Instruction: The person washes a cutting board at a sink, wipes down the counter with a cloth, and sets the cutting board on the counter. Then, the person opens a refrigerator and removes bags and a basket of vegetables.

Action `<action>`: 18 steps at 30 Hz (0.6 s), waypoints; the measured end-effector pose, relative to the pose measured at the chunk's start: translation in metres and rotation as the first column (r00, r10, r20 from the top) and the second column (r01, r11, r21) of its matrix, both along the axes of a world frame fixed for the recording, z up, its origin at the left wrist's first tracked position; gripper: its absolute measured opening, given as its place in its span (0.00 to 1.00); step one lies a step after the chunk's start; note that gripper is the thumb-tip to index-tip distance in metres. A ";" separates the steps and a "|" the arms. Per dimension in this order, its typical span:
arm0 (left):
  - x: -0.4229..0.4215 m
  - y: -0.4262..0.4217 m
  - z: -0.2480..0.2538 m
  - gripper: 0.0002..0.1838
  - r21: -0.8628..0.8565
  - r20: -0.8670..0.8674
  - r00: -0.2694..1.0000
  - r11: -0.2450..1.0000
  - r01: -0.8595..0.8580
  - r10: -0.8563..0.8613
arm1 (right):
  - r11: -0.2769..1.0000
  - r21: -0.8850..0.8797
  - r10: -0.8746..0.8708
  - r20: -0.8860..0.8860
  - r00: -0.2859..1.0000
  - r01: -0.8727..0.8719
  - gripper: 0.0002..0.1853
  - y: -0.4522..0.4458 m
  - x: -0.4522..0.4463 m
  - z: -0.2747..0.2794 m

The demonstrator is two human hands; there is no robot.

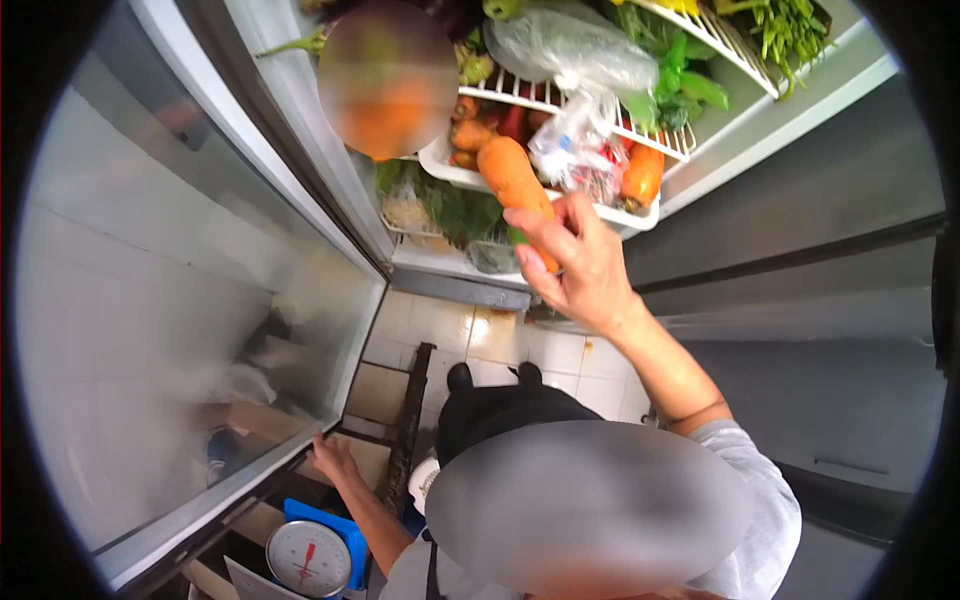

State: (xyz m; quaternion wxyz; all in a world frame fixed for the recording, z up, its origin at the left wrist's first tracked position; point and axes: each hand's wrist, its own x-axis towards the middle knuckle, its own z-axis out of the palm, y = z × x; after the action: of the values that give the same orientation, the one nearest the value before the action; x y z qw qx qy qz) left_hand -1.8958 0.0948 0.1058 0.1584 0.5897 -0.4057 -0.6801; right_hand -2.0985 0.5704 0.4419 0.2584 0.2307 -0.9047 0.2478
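Note:
My right hand (580, 265) is closed round a large orange carrot (512, 178), held in front of the open fridge's shelves. Behind the carrot, a white tray (610, 212) holds more carrots (642, 178) and crumpled clear plastic bags (575, 145). My left hand (333, 460) is low on the left, at the edge of the glass door (200, 300); whether its fingers grip the edge is too small to tell.
Leafy greens (680, 85) and a bagged item (570, 45) lie on the wire shelf above the tray. Bagged greens (440, 210) sit below. A dial scale (308, 558) stands at the lower left. Steel doors (800, 280) line the right. A blurred patch hides the upper left shelf.

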 end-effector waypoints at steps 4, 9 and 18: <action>-0.019 0.009 -0.024 0.55 0.090 -0.105 0.985 0.986 0.143 -0.133 | 0.982 0.116 -0.134 -0.118 0.984 0.148 0.24 -0.010 -0.031 -0.011; -0.072 0.030 -0.029 0.44 0.233 -0.163 0.982 0.964 0.129 -0.092 | 0.920 0.298 -0.282 0.051 0.958 0.255 0.25 -0.029 -0.056 0.024; -0.064 0.026 -0.028 0.39 0.095 -0.096 0.990 0.989 0.111 -0.101 | 0.869 0.257 -0.313 -0.379 0.871 0.424 0.35 0.028 -0.104 0.091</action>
State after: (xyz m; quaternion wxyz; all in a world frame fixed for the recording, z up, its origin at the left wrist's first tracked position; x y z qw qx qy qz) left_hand -1.9602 0.1211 0.0777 0.1106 0.5429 -0.3942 -0.7332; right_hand -2.2023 0.5983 0.5329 0.4042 0.1293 -0.9055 -0.0043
